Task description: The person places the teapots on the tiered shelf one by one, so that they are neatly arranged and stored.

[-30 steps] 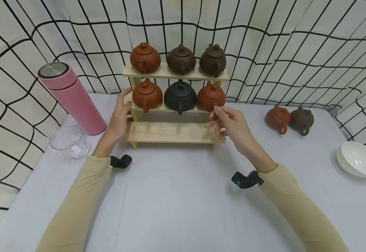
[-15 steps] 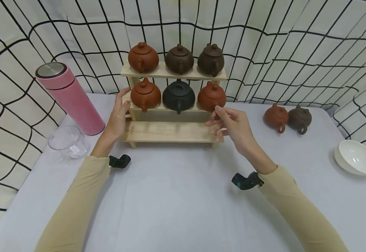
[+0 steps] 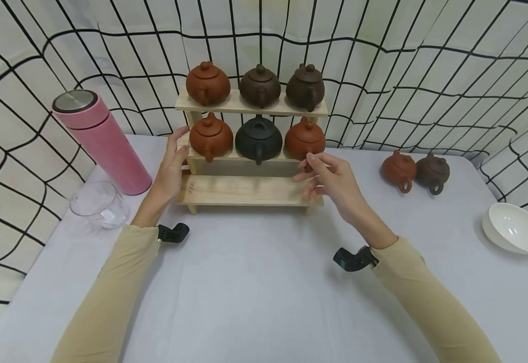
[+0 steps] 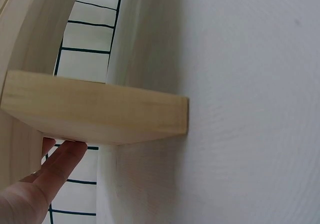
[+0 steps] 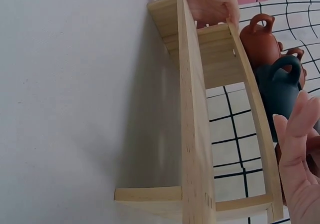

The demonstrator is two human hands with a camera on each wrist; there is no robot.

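Note:
A three-step wooden display stand (image 3: 250,190) holds small clay teapots on its upper two steps. With my left hand (image 3: 168,169) I grip the stand's left end; in the left wrist view the fingers (image 4: 62,169) reach in behind the wood. Thumb and fingers of my right hand (image 3: 336,181) pinch the handle of the reddish teapot (image 3: 303,137) at the right of the middle step. That teapot sits upright and is mostly hidden by the hand in the right wrist view. Beside it stand a blue-black teapot (image 3: 258,137) and an orange-brown teapot (image 3: 211,135).
The top step carries an orange-brown teapot (image 3: 207,84) and two dark brown teapots (image 3: 260,85). A pink flask (image 3: 105,143) and a clear glass cup (image 3: 100,205) stand left. Far right are a red teapot (image 3: 398,169), a brown teapot (image 3: 431,170) and a white bowl (image 3: 513,229).
The right hand shifts very slightly at the teapot's handle. Otherwise the hands, stand and teapots keep their places, apart from a small sway of the head view.

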